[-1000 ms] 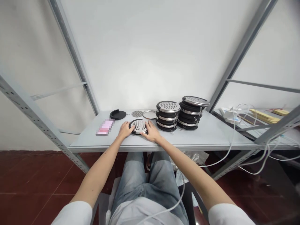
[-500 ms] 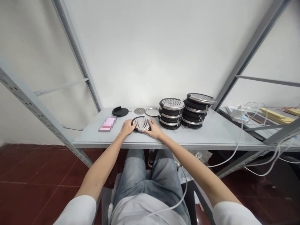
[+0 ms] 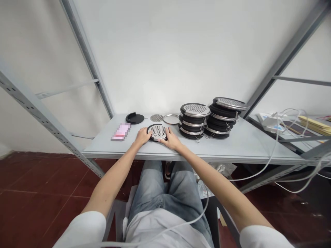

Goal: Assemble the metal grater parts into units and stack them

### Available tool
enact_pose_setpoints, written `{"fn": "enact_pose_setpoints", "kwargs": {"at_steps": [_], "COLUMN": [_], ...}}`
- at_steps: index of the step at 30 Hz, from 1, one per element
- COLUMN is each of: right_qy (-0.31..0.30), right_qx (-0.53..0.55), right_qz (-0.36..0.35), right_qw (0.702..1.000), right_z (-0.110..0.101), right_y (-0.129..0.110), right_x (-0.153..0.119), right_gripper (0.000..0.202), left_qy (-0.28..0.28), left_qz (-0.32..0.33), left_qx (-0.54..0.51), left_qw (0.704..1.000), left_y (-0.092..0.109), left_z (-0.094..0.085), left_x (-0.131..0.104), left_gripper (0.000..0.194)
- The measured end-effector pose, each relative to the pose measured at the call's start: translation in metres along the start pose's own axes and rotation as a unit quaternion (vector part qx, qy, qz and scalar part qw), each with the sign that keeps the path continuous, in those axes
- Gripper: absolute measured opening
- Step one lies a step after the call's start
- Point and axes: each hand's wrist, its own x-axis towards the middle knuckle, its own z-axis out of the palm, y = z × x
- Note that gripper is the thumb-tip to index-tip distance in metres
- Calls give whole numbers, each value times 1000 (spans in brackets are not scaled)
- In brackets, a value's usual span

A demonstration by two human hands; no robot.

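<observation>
The fingers curl over the far sides of the perforated disc point(image 3: 158, 131), so its left and right edges are hidden and its underside cannot be seen. It lies on the surface point(image 3: 243, 146) near the front edge, directly before the person. The left hand point(image 3: 142, 136) grasps its left side, thumb on the black rim; the right hand point(image 3: 172, 140) grasps its right side, thumb along the near edge. A pink rectangular object point(image 3: 121, 131) to the left is pixelated beyond reading.

Behind the disc lie a mesh disc point(image 3: 156, 118) and a metal ring point(image 3: 170, 123); whether the ring has a floor is hard to tell. The near stack point(image 3: 192, 120) of black-and-metal rounds stands right of the right hand, overlapping the far stack point(image 3: 219, 122) in view. Wire clips dangle from both. A white cable point(image 3: 274, 148) hangs over the front edge at right.

A black dish point(image 3: 136, 119) with a partly raised rim sits back left. Beneath, a clear bag point(image 3: 225, 169) is partly covered; its contents are unclear.
</observation>
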Motion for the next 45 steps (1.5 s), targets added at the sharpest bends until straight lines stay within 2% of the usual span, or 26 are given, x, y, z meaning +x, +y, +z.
{"fn": "enact_pose_setpoints", "kwargs": {"at_steps": [4,7,10,13,16,19,22,26,32,35,38,45], "right_qy": [-3,12,21,31,34,30,24,17,42,57,68,56], "right_qx": [-7,-31,-40,-35,-7,38,57,33,5,12,27,68], "right_qz": [-8,-46,-75,-86,-97,-120,-127,-109,-116,-117,-130,-128], "right_qw": [1000,998,996,995,995,992,990,993,992,991,989,988], "right_z": [0,-2,-4,-2,-1,-1,-3,-6,-7,-6,-4,3], "right_y": [0,0,-1,2,7,13,15,10,5,6,10,18], "right_x": [0,-2,-2,-1,0,0,0,-3,-5,-5,-3,1], "right_gripper": [110,95,84,81,77,64,56,55,54,53,51,50], "left_qy": [-10,-47,-97,-93,-79,-62,-53,-56,-58,-64,-56,-43], "left_qz": [5,58,118,124,128,117,109,140,125,110,84,89], "left_qx": [-3,-18,-27,-36,-62,-87,-91,-81,-69,-99,-123,-144], "left_qw": [1000,997,988,987,987,987,988,985,988,987,987,985], "left_y": [2,0,-5,-7,-5,-2,-1,-1,-4,-8,-9,-4], "left_z": [-3,-8,-14,-19,-21,-22,-24,-23,-18,-18,-19,-26], "left_x": [-1,-5,-11,-17,-22,-24,-25,-26,-27,-27,-26,-22], "left_gripper": [45,68,83,92,89,87,94,100,96,90,95,91]}}
